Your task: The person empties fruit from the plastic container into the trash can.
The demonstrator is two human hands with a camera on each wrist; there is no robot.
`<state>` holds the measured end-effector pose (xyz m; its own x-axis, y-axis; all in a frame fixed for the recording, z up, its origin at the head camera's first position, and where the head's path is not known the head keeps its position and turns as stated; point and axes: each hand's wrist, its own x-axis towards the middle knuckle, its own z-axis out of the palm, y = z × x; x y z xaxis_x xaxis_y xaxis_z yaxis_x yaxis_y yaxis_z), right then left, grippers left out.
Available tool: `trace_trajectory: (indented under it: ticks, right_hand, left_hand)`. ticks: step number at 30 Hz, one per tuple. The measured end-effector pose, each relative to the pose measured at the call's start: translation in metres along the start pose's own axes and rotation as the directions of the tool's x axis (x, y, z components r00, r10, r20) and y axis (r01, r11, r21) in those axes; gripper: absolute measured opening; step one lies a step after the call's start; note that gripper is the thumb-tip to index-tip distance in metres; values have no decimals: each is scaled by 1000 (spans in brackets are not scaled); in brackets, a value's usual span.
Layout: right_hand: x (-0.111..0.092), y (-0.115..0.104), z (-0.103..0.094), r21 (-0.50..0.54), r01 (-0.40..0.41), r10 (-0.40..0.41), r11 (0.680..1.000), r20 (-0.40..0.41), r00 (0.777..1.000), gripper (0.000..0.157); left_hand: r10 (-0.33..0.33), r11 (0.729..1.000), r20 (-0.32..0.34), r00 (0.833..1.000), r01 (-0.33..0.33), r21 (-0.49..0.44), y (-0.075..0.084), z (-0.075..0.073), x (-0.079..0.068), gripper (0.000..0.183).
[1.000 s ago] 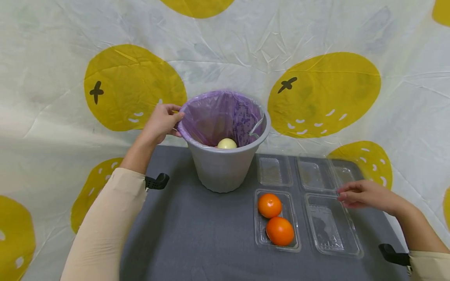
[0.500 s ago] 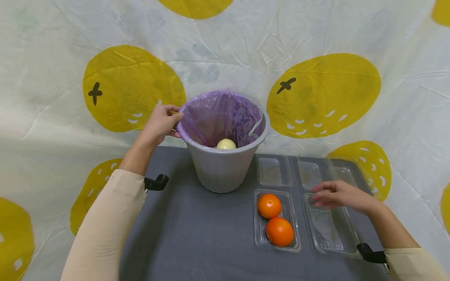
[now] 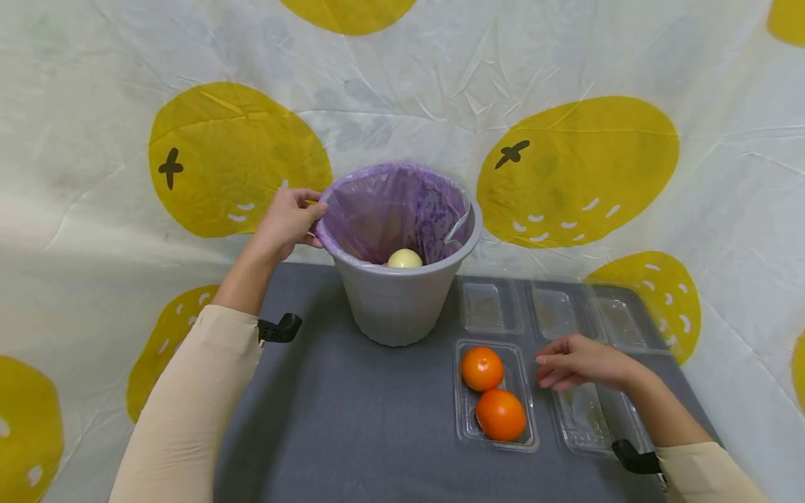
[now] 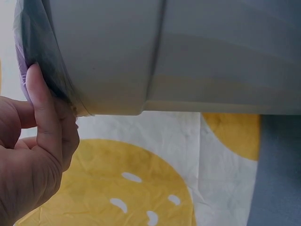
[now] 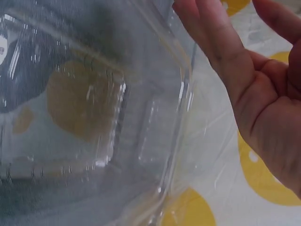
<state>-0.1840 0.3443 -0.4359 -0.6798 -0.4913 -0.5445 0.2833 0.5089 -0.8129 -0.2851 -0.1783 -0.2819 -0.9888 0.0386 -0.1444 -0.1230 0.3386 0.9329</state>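
My left hand [image 3: 289,222] grips the upper left rim of a grey trash bin [image 3: 396,304], thumb on top. A purple bag [image 3: 371,209] lines the bin, and a pale yellow round thing [image 3: 405,258] shows inside; its kind is unclear. In the left wrist view, the fingers hold the rim and bag edge from outside. My right hand [image 3: 583,363] hovers over the far end of a clear plastic tray [image 3: 581,416], fingers slightly bent and holding nothing. Left of it, two oranges [image 3: 501,415] sit in another clear tray [image 3: 467,419].
Behind the front trays stand several more clear trays [image 3: 490,307] in a row. A grey cloth [image 3: 352,433] covers the table. A white sheet with yellow fruit prints [image 3: 402,84] hangs close behind the bin and around the sides.
My right hand has moved left across the right front tray toward the oranges, and slightly nearer to me. The left hand stays on the bin's rim.
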Motion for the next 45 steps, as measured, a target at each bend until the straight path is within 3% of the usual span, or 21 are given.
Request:
trace_trajectory:
  ticks: [6, 17, 23, 45]
  right_hand:
    - [9, -1, 14, -22, -26, 25, 999, -35, 999, 48]
    - [23, 7, 26, 30, -41, 41, 999, -2, 999, 35]
    - [28, 12, 34, 35, -12, 12, 999, 14, 1000, 27]
    - [37, 13, 42, 57, 21, -23, 998, 37, 999, 12]
  left_hand:
    - [5, 1000, -3, 1000, -5, 4, -1, -1, -1, 42]
    - [8, 1000, 7, 1000, -8, -15, -1, 0, 0, 43]
    - [16, 1000, 9, 1000, -15, -26, -2, -1, -1, 44]
    - [29, 999, 4, 1000, -29, -37, -4, 1, 0, 44]
